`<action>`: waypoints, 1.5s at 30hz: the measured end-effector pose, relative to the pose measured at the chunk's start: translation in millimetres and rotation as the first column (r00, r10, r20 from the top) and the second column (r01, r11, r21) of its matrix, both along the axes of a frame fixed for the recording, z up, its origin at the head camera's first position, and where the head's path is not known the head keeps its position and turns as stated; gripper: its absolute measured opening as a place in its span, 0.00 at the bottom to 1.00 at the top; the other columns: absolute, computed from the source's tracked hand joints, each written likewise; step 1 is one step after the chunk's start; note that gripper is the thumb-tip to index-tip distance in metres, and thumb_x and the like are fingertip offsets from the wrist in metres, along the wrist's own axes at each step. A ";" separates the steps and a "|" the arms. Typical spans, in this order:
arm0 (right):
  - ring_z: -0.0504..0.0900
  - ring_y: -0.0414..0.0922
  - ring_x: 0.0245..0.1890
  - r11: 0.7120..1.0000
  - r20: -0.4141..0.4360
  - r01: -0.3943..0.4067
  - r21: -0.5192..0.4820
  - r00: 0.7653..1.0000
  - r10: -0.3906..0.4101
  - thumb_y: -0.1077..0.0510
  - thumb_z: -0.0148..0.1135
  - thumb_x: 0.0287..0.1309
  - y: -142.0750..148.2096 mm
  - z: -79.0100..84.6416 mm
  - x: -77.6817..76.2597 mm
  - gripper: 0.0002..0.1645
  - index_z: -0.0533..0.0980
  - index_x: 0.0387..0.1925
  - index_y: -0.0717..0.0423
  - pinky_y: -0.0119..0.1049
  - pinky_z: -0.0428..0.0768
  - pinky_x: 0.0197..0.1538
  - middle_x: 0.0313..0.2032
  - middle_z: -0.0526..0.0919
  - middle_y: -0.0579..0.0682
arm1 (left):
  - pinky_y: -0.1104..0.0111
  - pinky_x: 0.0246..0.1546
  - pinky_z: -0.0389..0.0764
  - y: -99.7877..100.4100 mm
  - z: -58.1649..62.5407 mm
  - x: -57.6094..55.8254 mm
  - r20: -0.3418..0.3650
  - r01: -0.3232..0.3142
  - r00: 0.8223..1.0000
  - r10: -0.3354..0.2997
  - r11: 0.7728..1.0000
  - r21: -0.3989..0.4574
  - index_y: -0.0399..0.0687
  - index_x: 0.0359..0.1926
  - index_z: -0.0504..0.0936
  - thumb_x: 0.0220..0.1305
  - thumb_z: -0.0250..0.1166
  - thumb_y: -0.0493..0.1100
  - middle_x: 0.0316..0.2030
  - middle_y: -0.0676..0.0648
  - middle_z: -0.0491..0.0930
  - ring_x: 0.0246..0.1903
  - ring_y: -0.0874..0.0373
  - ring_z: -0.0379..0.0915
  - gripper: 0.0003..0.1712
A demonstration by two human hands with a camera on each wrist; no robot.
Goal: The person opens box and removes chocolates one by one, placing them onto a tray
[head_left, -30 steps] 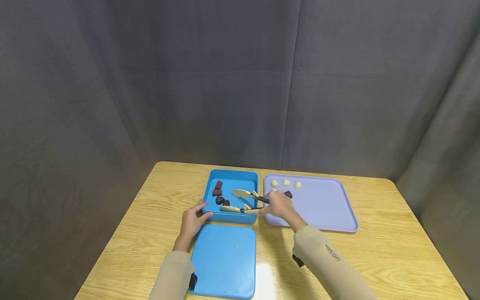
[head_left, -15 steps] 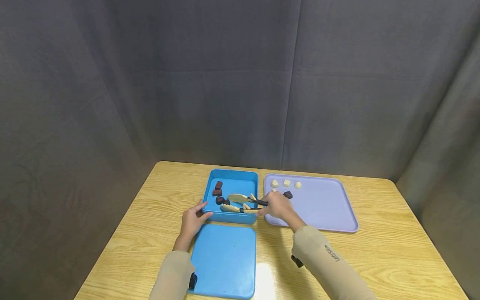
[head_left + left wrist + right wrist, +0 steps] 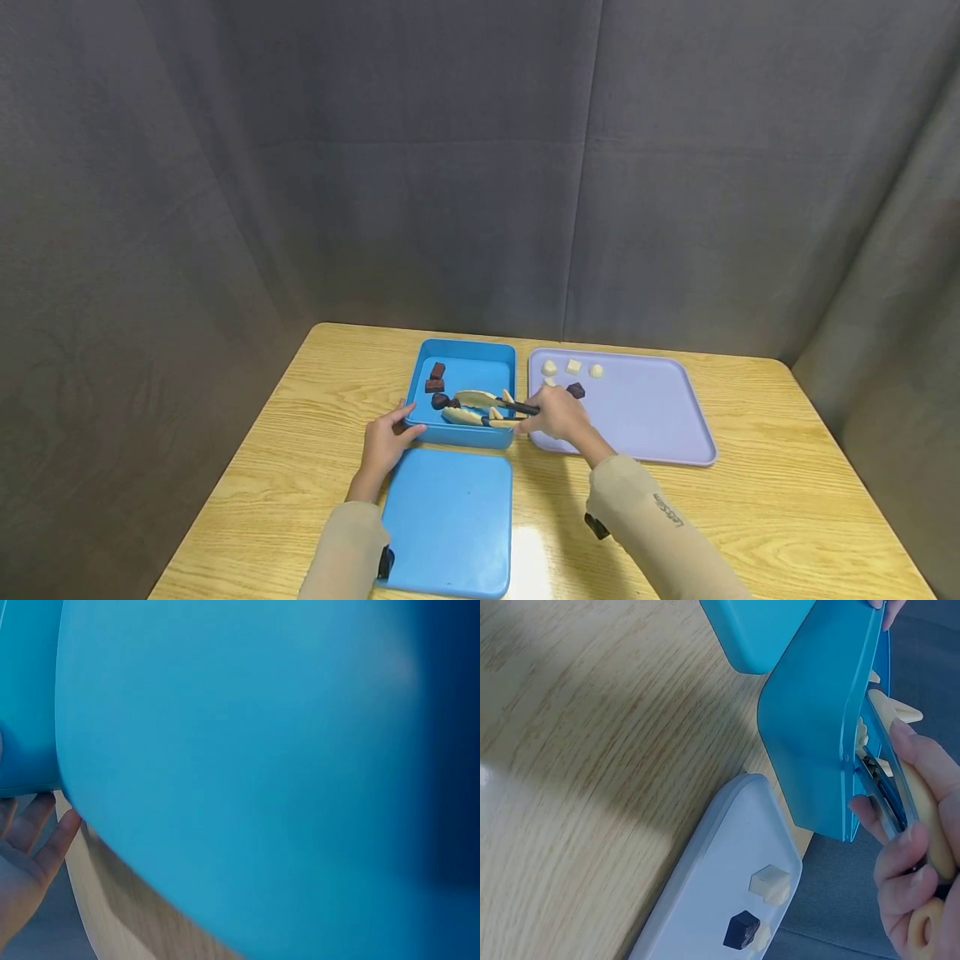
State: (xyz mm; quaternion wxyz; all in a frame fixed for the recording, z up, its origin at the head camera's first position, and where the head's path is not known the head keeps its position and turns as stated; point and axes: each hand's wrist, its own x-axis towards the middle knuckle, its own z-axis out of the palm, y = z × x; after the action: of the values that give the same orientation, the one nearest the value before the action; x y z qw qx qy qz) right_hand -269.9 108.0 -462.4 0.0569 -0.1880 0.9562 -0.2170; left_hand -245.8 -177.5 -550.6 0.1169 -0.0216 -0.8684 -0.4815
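My right hand point(image 3: 558, 410) grips tongs point(image 3: 476, 399) with cream scalloped ends and dark arms. The tong ends reach into a blue box point(image 3: 467, 436), low at its front, their tips apart beside a small dark chocolate point(image 3: 453, 403) that they partly cover. Just left of it lies a round dark chocolate point(image 3: 439, 401). Two brown rectangular chocolates point(image 3: 435, 386) sit farther back along the left wall. My left hand point(image 3: 382, 442) touches the box's front left corner, thumb at the front wall and fingers at the left side. The left wrist view shows its straight fingers point(image 3: 60, 844) against the blue plastic.
A lilac tray point(image 3: 645, 408) stands to the right of the box. On it are several white pieces point(image 3: 573, 367) and a dark faceted piece point(image 3: 576, 390). A flat blue lid point(image 3: 450, 525) lies on the wooden table point(image 3: 750, 500) in front of the box.
The far arm of the tongs has swung toward the near one, so the gap between the ends is narrower. My left hand has stayed at the box corner.
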 end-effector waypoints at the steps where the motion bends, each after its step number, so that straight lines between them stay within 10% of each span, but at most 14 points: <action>1: 0.62 0.37 0.14 1.000 0.000 -0.002 -0.008 1.000 0.002 0.49 0.73 0.36 0.4 -0.6 0.4 0.12 0.78 0.14 0.48 0.29 0.57 0.14 0.12 0.74 0.41 | 0.58 0.50 0.69 -0.1 -0.2 0.0 0.000 -0.001 1.000 0.001 1.000 0.000 0.37 0.51 0.76 0.50 0.68 0.41 0.55 0.35 0.67 0.55 0.45 0.63 0.26; 20: 0.64 0.37 0.13 0.984 0.073 0.067 -0.167 0.996 -0.055 0.50 0.72 0.38 10.0 -0.4 7.2 0.22 0.82 0.38 0.56 0.30 0.61 0.14 0.27 0.82 0.44 | 0.59 0.48 0.71 0.5 -1.6 -0.8 -0.019 0.007 1.000 -0.007 1.000 0.003 0.36 0.51 0.76 0.49 0.68 0.42 0.54 0.35 0.67 0.54 0.45 0.65 0.26; 45: 0.63 0.37 0.15 0.954 -0.035 0.071 -0.292 0.996 -0.084 0.52 0.72 0.38 39.5 0.4 24.4 0.23 0.81 0.38 0.60 0.30 0.65 0.18 0.20 0.80 0.46 | 0.59 0.45 0.74 0.8 0.4 -2.7 -0.010 -0.002 1.000 0.002 1.000 0.006 0.36 0.50 0.76 0.49 0.68 0.42 0.54 0.35 0.67 0.51 0.45 0.68 0.26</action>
State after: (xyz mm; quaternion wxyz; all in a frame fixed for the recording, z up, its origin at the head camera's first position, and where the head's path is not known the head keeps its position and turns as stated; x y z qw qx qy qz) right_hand -245.5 147.5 -462.0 -0.0025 -0.1617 0.9216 -0.3528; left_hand -248.5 -176.8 -550.2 0.1216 -0.0229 -0.8663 -0.4840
